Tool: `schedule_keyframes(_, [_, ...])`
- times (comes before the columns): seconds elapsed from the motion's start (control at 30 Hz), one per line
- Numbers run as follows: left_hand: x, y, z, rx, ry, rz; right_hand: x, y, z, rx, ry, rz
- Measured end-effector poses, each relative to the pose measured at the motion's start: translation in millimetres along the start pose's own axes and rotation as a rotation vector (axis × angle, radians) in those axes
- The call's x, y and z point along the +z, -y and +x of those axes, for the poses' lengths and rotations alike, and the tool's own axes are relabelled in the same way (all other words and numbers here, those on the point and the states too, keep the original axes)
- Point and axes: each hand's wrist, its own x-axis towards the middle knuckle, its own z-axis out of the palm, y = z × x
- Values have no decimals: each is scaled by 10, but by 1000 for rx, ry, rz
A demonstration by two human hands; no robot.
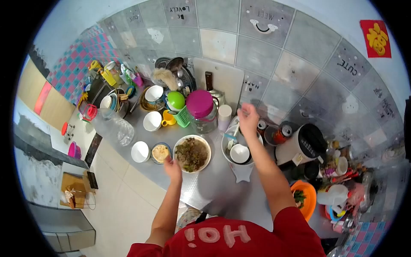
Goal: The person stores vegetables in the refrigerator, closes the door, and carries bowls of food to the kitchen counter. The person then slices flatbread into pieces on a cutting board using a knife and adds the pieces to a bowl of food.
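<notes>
My left hand [173, 169] is at the near left rim of a white bowl [208, 162] holding chopped greens and minced food [190, 153]. Its fingers look apart, and I cannot tell whether they touch the rim. Just left of it is a small glass bowl of pale food [161, 153]. My right hand [248, 118] is raised over the far side of a large white basin [224, 157], fingers curled together; anything between them is too small to make out. Inside the basin lie a small white bowl [239, 153] and a fork [230, 144].
Behind the food stand a purple-lidded jar [200, 104], a pale cup [224, 116] and a green basket [183, 117]. White bowls [140, 152] and a clear bottle [113, 125] are to the left. A soda can [282, 134], a grey appliance [297, 145] and an orange bowl [310, 201] stand right.
</notes>
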Motion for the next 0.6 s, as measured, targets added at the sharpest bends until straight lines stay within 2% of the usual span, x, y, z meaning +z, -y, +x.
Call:
schedule_keyframes(0.03, [140, -198, -139, 40, 131, -70, 63, -95, 261, -67, -57, -25])
schedule_keyframes(0.07, [293, -313, -214, 41, 118, -77, 113, -39, 486, -136, -67, -50])
schedule_keyframes(0.1, [439, -410, -267, 64, 264, -144, 157, 17, 661, -205, -77, -73])
schedule_keyframes(0.17, [677, -803, -418, 53, 487, -299, 333, 22, 871, -245, -103, -34])
schedule_keyframes(0.23, [877, -1054, -501, 20, 573, -389, 478, 92, 967, -281, -130, 5])
schedule_keyframes(0.33, [964, -1329, -616, 7, 610, -383, 503, 233, 959, -80, -175, -193])
schedule_keyframes(0.37, [965, -1369, -635, -14, 644, -386, 546, 176, 967, -79, -171, -189])
schedule_keyframes(0.43, [937, -1390, -667, -20, 647, -387, 628, 76, 975, -366, -268, -255])
schedule_keyframes(0.47, [911, -1406, -679, -42, 655, -399, 647, 29, 977, -366, -266, -251])
schedule_keyframes(0.53, [853, -1397, -698, -61, 656, -418, 640, 58, 968, -205, -110, 153])
schedule_keyframes(0.6, [743, -1371, -705, -66, 648, -430, 597, 157, 984, -238, -111, 150])
